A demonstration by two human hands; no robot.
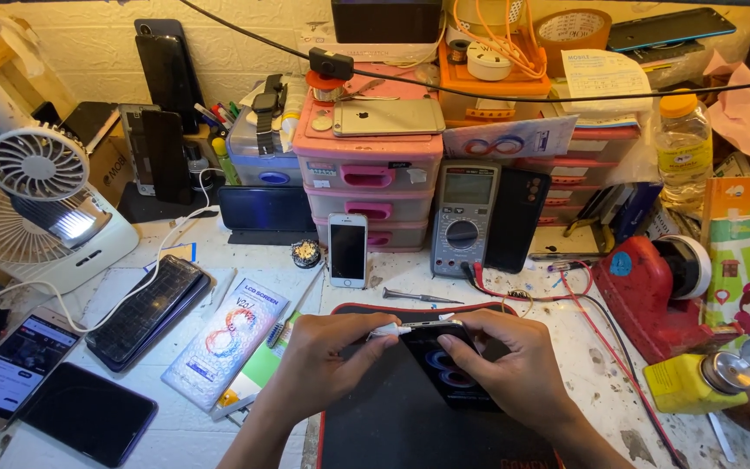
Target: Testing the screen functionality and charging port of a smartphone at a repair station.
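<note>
While the black work mat (pixel 392 417) lies across the cluttered bench, the dark phone (pixel 449 369) rests on it, gripped along its right edge by the right hand (pixel 514 365) with fingers curled. The left hand (pixel 327 356) pinches a small white tool (pixel 390 330) against the phone's top edge.

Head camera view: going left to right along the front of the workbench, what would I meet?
Dark phone lying flat → flat screen package → left hand with a white tool → phone being worked on → right hand → red device → yellow bottle.
</note>
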